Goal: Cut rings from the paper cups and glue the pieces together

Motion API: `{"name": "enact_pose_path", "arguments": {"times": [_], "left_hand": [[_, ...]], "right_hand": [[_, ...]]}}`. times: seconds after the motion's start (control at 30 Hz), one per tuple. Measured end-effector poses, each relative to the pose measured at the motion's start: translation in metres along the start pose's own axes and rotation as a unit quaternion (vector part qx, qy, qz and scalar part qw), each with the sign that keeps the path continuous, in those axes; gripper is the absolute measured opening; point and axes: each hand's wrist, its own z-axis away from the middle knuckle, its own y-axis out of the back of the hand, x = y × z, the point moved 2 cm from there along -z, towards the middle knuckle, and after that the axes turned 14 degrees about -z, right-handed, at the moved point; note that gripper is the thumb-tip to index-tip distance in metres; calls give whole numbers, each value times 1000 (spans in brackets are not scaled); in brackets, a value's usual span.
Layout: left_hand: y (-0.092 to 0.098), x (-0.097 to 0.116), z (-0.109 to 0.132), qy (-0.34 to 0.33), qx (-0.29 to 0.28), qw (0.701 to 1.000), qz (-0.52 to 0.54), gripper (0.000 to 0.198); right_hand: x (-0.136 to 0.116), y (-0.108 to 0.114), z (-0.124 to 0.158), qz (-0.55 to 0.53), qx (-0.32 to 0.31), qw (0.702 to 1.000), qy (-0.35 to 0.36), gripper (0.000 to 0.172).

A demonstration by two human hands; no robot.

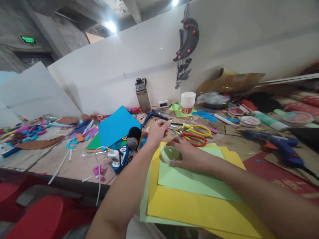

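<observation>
My right hand [188,155] rests on a light green paper sheet [189,176] and grips a roll of clear tape [168,154] against it. My left hand [157,132] is raised just above and left of the roll, thumb and fingers pinched together, seemingly on the tape's free end, which is too thin to make out. The green sheet lies on a yellow sheet [194,209] stacked over another pale green one at the table's near edge.
Yellow scissors [196,128] and red scissors [195,139] lie just beyond my hands. A blue glue gun [279,146] sits at right, a stack of paper cups [187,102] and a bottle [143,95] at the back, blue paper [116,126] and foam scraps at left.
</observation>
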Motion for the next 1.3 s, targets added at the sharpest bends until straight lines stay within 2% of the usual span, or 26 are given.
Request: {"name": "enact_pose_path", "arguments": {"times": [0.13, 0.27, 0.43, 0.57, 0.7, 0.9, 1.3], "left_hand": [[0, -1, 1, 8, 3, 1000, -3, 38], [0, -3, 1, 7, 0, 1000, 3, 38], [-1, -4, 0, 10, 1, 1000, 1, 38], [-1, -2, 2, 7, 1, 1000, -1, 36], [-1, -1, 3, 7, 0, 1000, -5, 36], [-1, -3, 1, 11, -1, 1000, -12, 33], [-3, -12, -3, 4, -3, 999, -36, 29]], "right_hand": [[2, 0, 0, -1, 17, 1000, -12, 49], [3, -3, -1, 11, 14, 999, -26, 53], [9, -4, -1, 17, 37, 999, 7, 49], [14, -5, -2, 37, 27, 999, 3, 53], [12, -3, -2, 31, 48, 998, 15, 53], [8, -5, 0, 46, 3, 999, -17, 56], [2, -5, 1, 52, 12, 999, -2, 59]]}}
